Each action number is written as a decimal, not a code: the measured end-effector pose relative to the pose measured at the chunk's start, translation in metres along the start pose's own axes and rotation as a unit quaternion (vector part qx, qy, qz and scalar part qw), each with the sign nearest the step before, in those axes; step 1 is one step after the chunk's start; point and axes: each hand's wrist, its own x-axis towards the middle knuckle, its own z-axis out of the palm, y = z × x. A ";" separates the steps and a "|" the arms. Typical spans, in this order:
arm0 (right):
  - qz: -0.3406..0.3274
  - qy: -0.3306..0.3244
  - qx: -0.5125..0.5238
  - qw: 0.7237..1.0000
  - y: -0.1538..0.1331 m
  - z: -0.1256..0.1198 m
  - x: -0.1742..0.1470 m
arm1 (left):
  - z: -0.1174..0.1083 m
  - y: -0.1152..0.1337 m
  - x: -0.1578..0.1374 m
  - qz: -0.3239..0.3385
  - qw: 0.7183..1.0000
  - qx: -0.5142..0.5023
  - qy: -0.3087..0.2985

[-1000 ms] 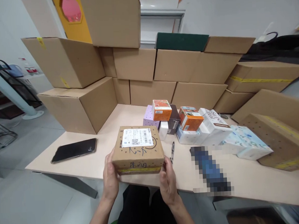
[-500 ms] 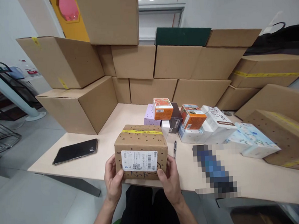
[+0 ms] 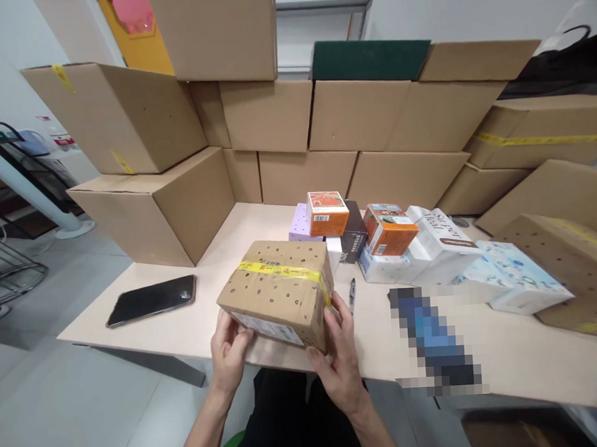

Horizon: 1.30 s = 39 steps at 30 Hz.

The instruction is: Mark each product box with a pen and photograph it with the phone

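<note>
Between my two hands is a brown cardboard box (image 3: 277, 291) with small dark marks and yellow tape across its top. Its white shipping label (image 3: 268, 328) faces me and slants downward. My left hand (image 3: 228, 354) grips the near left corner, thumb on the front. My right hand (image 3: 339, 355) holds the near right corner, fingers along the side and thumb at the lower front edge. Whether the box's underside touches the table is hidden. Just right of the box lies a pen (image 3: 352, 295). Behind it stand an orange box (image 3: 327, 214) and a lilac box (image 3: 298, 223).
A black phone (image 3: 152, 300) lies on the table (image 3: 185, 343) at left. Another orange box (image 3: 389, 229), white cartons (image 3: 442, 246) and a blue-patterned pack (image 3: 529, 275) stand at right. A blurred-out item (image 3: 434, 336) lies before them. Large cardboard boxes (image 3: 306, 176) wall the back.
The box has tipped so its top shows more and its label face points lower. It has also turned, its right side coming into view. My right fingers have shifted along that side.
</note>
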 end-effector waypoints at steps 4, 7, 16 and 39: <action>-0.010 0.032 -0.006 0.999 -0.001 0.001 -0.001 | 0.006 0.005 0.000 0.013 1.000 -0.008 0.004; -0.023 0.067 0.000 0.997 0.004 0.003 -0.007 | 0.011 0.005 -0.001 0.032 0.999 -0.029 0.019; -0.060 0.169 0.008 0.984 -0.004 -0.001 -0.003 | 0.011 0.006 -0.001 0.003 1.000 -0.012 -0.013; 0.016 0.179 0.017 0.984 -0.011 -0.028 0.037 | 0.013 0.005 -0.006 0.137 0.968 0.204 0.049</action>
